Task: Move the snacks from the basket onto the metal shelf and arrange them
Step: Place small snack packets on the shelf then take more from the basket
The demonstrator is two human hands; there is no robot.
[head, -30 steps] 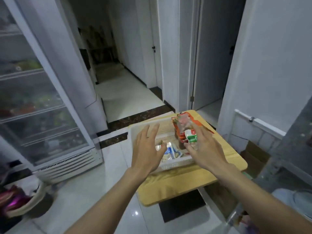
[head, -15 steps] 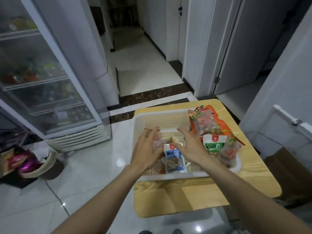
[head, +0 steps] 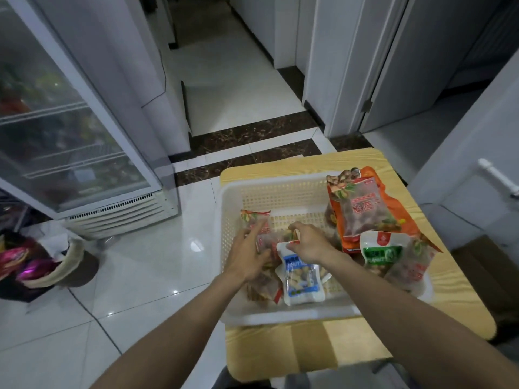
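**Both grips down among the snacks in the basket**

Left grip (head: 247, 256) is closed around a clear packet (head: 256, 220) with red print, which stands on end at the basket's left side. Right grip (head: 306, 244) sits just beside it, fingers curled tight over the heap above the top edge of a blue-and-white pouch (head: 300, 279). Whether those fingers actually hold anything, I cannot tell from where I stand.

Filling the left of the frame is a tall glass-door cooler (head: 70, 130), its shelves blurred behind the glass. At right of centre a yellow wooden table (head: 351, 349) carries a white plastic basket (head: 280, 192) with perforated walls. All the snacks are in that basket, at the middle right of the frame. An orange bag (head: 362, 209) with a clear window leans against the basket's right rim. Below it stands a green-and-white pouch (head: 380, 251), touching more clear packets in the near right corner. The blue-and-white pouch lies flat near the front wall, between the two forearms. Down at the lower left, on the glossy floor tiles, a cream bag (head: 56, 265) slumps open.
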